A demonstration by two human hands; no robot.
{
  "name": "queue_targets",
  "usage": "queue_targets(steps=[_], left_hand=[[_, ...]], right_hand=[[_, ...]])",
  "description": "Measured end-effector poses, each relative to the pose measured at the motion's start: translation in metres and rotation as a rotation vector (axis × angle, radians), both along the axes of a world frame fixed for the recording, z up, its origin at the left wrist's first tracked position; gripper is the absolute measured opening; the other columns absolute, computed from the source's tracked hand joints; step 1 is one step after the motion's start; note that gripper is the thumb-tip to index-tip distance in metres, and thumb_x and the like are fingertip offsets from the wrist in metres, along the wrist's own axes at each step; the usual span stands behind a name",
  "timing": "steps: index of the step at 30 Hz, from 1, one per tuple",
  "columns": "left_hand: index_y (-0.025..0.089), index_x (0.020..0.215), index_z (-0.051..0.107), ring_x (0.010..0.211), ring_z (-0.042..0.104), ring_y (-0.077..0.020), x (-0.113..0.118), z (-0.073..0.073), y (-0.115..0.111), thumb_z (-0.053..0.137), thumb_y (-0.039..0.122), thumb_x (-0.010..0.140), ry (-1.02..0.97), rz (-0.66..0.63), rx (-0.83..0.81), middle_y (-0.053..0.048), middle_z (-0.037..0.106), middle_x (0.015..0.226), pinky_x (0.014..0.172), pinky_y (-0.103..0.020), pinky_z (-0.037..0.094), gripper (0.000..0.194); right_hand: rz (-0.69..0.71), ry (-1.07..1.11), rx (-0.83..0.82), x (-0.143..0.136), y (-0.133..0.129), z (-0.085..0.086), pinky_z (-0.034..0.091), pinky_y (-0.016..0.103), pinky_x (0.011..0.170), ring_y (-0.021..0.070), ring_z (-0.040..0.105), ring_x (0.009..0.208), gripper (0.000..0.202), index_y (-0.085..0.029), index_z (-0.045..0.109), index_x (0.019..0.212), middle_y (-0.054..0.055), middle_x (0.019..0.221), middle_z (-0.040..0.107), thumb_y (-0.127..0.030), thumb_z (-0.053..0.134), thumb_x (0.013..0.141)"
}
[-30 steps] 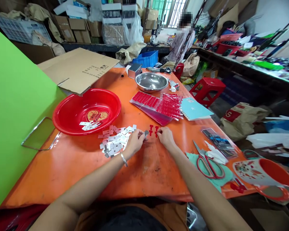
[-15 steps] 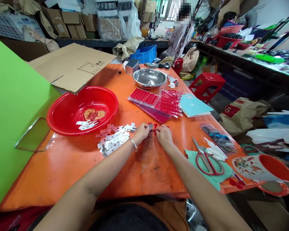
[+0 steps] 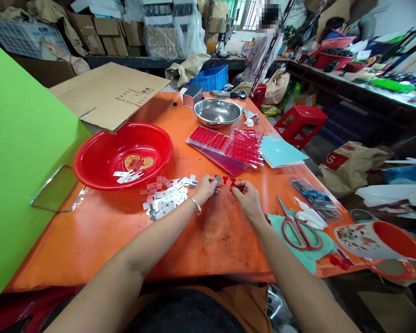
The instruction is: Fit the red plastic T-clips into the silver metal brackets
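My left hand (image 3: 207, 188), with a bangle at the wrist, pinches a small grey metal piece (image 3: 217, 178). To its right, my right hand (image 3: 247, 196) has thumb and finger closed on a small red piece (image 3: 233, 185). More red pieces (image 3: 225, 179) lie in a row on the orange table just beyond my hands. A pile of flat metal pieces (image 3: 166, 199) sits left of my left hand. A red basin (image 3: 90, 162) holds a few similar pieces (image 3: 127, 176). Red sheets (image 3: 215, 141) in clear film lie farther back.
Scissors (image 3: 300, 231) rest on a green cloth (image 3: 308, 263) at the right, near a mug (image 3: 370, 240). A blue notebook (image 3: 280, 152), a steel bowl (image 3: 217, 112) and a cardboard sheet (image 3: 111, 95) lie farther off. A person (image 3: 263, 55) is in the background.
My right hand has moved right, away from my left hand, widening the gap between them. The view has shifted slightly. My left hand still pinches the metal piece.
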State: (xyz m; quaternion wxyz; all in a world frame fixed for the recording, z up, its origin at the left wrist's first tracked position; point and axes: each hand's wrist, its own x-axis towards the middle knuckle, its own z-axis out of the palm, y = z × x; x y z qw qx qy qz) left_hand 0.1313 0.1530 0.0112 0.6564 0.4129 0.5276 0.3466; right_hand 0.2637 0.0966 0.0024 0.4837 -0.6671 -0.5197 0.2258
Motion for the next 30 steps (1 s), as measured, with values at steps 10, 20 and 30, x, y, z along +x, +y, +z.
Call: queue_targets(steps=[10,20,30], left_hand=[[0.009,0.091,0.06,0.065,0.065,-0.0115,-0.053,0.027,-0.085,0.066,0.009,0.072,-0.38,-0.096,-0.096,-0.006,0.068,0.074,0.072,-0.026,0.054,0.02],[0.009,0.091,0.064,0.065,0.065,-0.0118,-0.068,0.026,-0.109,0.066,0.013,0.072,-0.321,-0.025,-0.06,-0.007,0.069,0.084,0.072,-0.028,0.054,0.02],[0.007,0.093,0.063,0.063,0.064,-0.0107,-0.069,0.03,-0.111,0.059,0.007,0.074,-0.323,-0.041,-0.058,-0.008,0.069,0.083,0.07,-0.026,0.053,0.02]], right_hand=[[0.047,0.457,-0.006,-0.057,-0.056,0.027,0.048,0.025,0.055,0.0119,0.056,0.057,0.024,-0.019,0.051,0.075,-0.003,0.067,0.057,-0.031,0.069,0.064],[0.068,0.352,-0.006,-0.082,-0.079,0.018,0.053,0.028,0.057,0.0143,0.058,0.063,0.022,-0.019,0.053,0.082,0.001,0.075,0.058,-0.034,0.066,0.072],[0.063,0.323,0.02,-0.084,-0.081,0.02,0.053,0.029,0.061,0.0149,0.059,0.067,0.017,-0.019,0.053,0.081,0.001,0.078,0.059,-0.03,0.064,0.074]])
